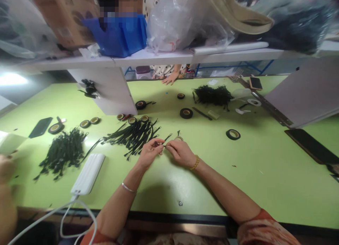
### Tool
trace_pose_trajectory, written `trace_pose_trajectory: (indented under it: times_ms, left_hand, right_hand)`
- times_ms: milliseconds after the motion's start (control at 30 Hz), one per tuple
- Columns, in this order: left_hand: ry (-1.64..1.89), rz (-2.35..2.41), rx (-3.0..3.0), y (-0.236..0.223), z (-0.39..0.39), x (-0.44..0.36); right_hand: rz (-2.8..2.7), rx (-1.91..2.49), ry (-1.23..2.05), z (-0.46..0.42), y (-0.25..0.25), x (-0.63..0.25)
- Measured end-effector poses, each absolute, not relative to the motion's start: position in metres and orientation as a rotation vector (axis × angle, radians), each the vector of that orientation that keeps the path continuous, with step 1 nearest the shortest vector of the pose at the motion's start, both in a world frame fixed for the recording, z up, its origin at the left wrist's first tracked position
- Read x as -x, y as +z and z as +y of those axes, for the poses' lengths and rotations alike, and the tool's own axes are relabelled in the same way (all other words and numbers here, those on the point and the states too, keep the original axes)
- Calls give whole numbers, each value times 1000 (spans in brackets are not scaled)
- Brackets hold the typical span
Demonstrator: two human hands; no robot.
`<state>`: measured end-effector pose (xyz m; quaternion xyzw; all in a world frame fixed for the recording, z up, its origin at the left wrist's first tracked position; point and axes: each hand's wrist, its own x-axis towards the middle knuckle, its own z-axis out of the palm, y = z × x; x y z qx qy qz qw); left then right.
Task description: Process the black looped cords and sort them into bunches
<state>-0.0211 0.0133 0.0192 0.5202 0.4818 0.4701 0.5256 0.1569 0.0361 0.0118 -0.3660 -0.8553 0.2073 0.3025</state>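
My left hand (150, 152) and my right hand (181, 152) meet over the middle of the green table, fingers closed in a pinch. Between them runs a thin black cord (167, 137), one end sticking up past the fingertips; its finer details are hidden. Just left of my left hand lies a spread pile of short black cords (135, 135), several with looped ends. Behind my right hand a tape roll (179, 138) is partly covered. Further left is a second heap of black cords (65, 151).
A white power bank (88, 174) with a white cable lies front left. Black tape rolls (186, 113) are scattered about. A dark phone (312, 146) lies right, a blue bin (119, 35) on the shelf (169, 59) above. Other people's hands (171, 77) show opposite and at far left.
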Motion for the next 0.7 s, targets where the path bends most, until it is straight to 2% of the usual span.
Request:
trace_pose_trajectory:
  times_ms: [133,333,400,533,633,700]
  left_hand:
    - [1186,1128,-1122,18,14,19]
    - [1275,1217,-951,13,14,14]
    - [1327,1224,-925,13,13,13]
    - [1401,1169,-917,12,12,12]
    - [1265,1074,-995,12,12,13]
    - [1175,1066,-1048,10,13,15]
  right_hand:
    - [-2239,995,839,33,12,-153]
    - [-2494,1160,526,27,9,-145]
    - [-2462,1146,527,25,9,-142]
    - [-2117,1009,983,22,8,-139]
    - [-1804,909,1445,23,5,-140]
    - [-1691,880,1611,23,3,-141]
